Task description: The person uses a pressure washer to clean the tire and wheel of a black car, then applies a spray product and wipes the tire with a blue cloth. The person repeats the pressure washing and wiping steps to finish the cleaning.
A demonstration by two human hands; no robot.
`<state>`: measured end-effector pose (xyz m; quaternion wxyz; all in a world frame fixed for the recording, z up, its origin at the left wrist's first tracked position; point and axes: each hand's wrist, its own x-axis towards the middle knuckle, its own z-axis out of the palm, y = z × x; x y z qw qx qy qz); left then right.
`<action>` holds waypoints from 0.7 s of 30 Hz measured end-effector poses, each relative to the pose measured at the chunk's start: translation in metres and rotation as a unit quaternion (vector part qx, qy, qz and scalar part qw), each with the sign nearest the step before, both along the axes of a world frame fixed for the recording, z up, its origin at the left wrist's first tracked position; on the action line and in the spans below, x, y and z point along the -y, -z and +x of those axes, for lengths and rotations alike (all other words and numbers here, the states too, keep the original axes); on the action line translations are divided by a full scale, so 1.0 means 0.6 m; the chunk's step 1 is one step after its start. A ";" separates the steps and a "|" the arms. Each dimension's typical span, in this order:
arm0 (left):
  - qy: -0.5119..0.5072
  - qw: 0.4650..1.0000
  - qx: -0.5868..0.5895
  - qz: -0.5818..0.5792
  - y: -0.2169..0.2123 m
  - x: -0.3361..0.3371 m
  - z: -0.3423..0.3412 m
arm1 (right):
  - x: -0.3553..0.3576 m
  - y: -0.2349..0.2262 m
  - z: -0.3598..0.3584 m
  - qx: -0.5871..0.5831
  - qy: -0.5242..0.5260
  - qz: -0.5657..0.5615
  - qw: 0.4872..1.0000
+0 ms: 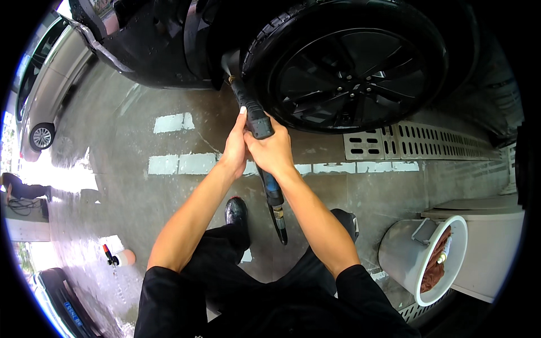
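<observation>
A black and blue pressure washer gun [259, 125] is held in both my hands, its nozzle angled away from me and its handle and hose end hanging down between my forearms. White spray [227, 59] shows at the nozzle tip, by the gap between the black car's bumper [152, 48] and its tire [260, 48]. My left hand [234, 144] is closed on the gun's left side, thumb along the body. From the right, my right hand [274, 149] wraps the grip; its fingers are partly hidden. The dark multi-spoke wheel [354, 87] lies just ahead and right of the nozzle.
A white bucket [401, 253] with brown cloths stands at the right beside a pale cabinet [490, 248]. Metal drain grating [428, 141] runs below the wheel. A foam sprayer bottle [125, 258] is on the wet floor at left. A silver car [56, 73] and a person [25, 187] are farther left.
</observation>
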<state>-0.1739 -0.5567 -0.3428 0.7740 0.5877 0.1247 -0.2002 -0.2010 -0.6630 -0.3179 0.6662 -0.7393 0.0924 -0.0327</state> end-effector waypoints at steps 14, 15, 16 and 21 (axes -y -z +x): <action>0.008 0.999 -0.034 0.006 -0.021 0.033 -0.037 | 0.057 -0.001 -0.016 -0.036 -0.072 0.004 0.997; 0.012 0.999 -0.038 0.007 -0.017 0.033 -0.035 | 0.057 0.003 -0.015 -0.040 -0.066 0.004 0.997; 0.015 0.999 -0.042 0.007 -0.014 0.032 -0.031 | 0.054 0.006 -0.014 -0.044 -0.060 0.004 0.997; -0.016 0.999 -0.025 0.021 -0.029 0.041 -0.047 | 0.051 0.005 -0.033 0.011 -0.040 0.017 0.999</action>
